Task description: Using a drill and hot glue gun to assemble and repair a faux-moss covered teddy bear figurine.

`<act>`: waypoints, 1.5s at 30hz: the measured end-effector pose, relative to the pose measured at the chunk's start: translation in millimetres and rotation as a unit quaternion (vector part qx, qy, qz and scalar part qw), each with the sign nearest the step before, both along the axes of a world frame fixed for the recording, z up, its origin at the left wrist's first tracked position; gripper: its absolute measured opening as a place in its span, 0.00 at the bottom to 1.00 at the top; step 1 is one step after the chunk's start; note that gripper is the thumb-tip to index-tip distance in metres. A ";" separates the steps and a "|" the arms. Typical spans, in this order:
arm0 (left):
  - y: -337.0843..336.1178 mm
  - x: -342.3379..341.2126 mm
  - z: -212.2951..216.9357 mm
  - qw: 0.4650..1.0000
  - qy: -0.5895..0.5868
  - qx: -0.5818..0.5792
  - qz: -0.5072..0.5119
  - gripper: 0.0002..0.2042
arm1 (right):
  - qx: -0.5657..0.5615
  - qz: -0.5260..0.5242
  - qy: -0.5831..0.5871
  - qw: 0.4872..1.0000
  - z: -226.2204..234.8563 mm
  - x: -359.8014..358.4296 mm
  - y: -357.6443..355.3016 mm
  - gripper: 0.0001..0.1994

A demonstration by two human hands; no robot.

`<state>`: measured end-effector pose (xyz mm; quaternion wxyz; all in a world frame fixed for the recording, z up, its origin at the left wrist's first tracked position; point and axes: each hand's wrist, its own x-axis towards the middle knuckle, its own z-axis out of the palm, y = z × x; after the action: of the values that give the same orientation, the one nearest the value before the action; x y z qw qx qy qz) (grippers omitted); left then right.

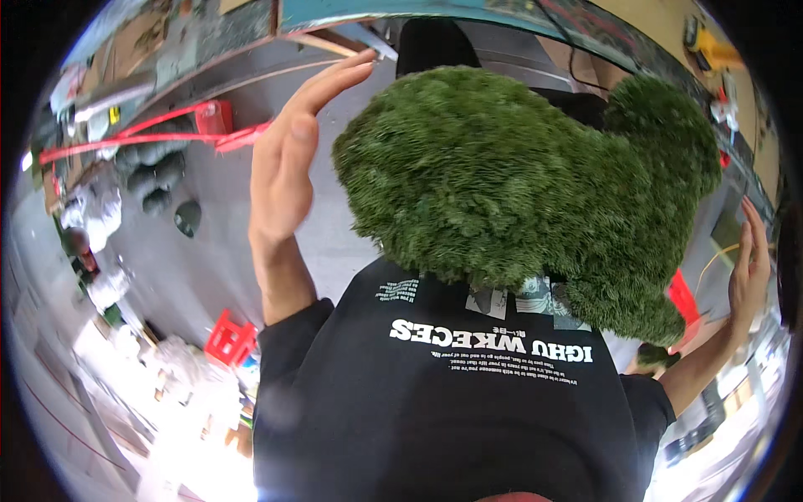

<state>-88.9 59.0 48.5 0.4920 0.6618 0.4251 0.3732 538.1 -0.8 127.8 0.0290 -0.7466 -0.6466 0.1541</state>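
A large figure covered in green artificial grass [468, 176], with rounded lobes like an animal's body, lies across my lap against my black T-shirt. One lobe rises at its upper right, and another points down at its lower right. My left hand [284, 167] is raised beside its left end, with fingers stretched out and a small gap to the grass. On the far side my right hand [751, 259] is held up near the figure's right edge, apart from it, with its fingers extended. Neither hand holds anything. The figure's underside is hidden.
A workbench with a blue-green edge [368, 10] runs along the far side, with a yellow tool [711, 48] on it at the right. To the left are a red plastic object [213, 120], dark green rounded pieces [187, 218] on the grey floor and a red crate [230, 339].
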 end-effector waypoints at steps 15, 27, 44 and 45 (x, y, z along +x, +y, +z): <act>-43.9 48.3 -78.9 0.962 -0.158 0.099 0.198 0.37 | 0.039 0.242 0.103 0.964 -85.9 -76.5 123.5 0.20; 6.9 79.3 -81.2 0.986 0.002 0.075 0.146 0.32 | -0.026 0.195 0.193 0.961 -186.2 -12.2 113.6 0.22; -29.7 97.7 -105.1 0.950 0.117 0.222 0.184 0.37 | 0.008 0.190 0.197 0.962 -205.6 -11.9 112.6 0.18; -25.6 94.2 -109.0 0.946 0.127 0.237 0.180 0.36 | 0.006 0.188 0.201 0.961 -204.0 -12.9 110.1 0.18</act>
<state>5.3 33.4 -60.5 0.1876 0.7139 0.4949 0.4585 525.2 109.3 -76.2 0.1335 -0.5647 -0.7573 0.2995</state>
